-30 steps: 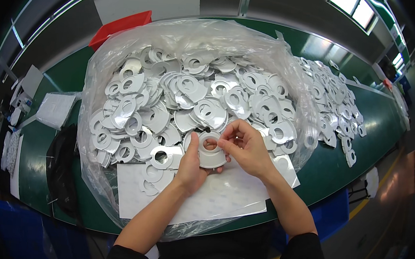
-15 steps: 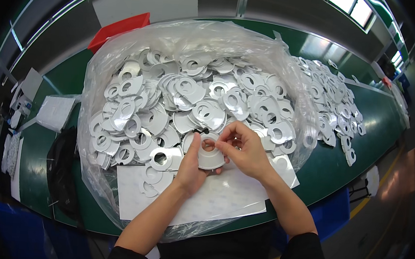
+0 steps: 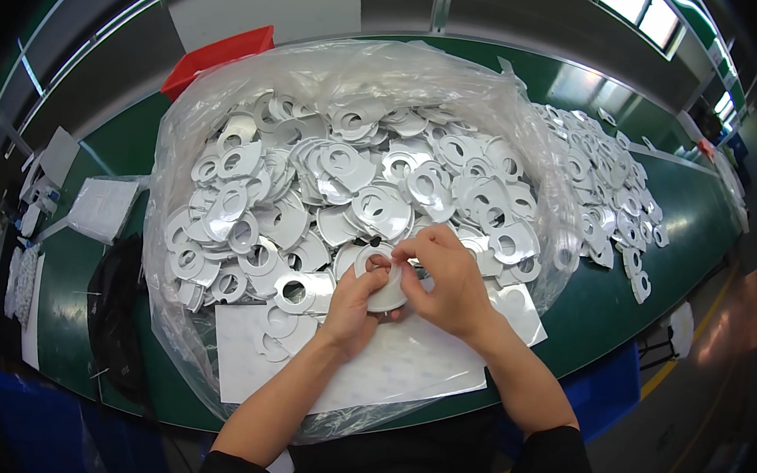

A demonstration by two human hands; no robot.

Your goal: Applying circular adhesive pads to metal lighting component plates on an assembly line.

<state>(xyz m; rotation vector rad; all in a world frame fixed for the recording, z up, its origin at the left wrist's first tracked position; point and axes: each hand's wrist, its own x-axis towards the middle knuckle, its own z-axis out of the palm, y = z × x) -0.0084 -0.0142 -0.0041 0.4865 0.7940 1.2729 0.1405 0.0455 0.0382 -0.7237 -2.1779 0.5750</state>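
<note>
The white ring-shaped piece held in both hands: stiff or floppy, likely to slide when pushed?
The white ring piece looks thin and flat, so probably light and slightly bendable. Glossy pieces in the pile overlap loosely, so it likely slides easily. Left hand and right hand pinch it lightly.

White ring disc (image 3: 381, 277) tilted, over white sheet (image 3: 404, 363).

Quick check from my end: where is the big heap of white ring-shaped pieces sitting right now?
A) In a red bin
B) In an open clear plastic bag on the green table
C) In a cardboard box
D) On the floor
B: the heap of white rings lies inside the clear plastic bag, which is spread open on the green table, while the left hand and right hand hold one ring between them above its near edge.
</note>
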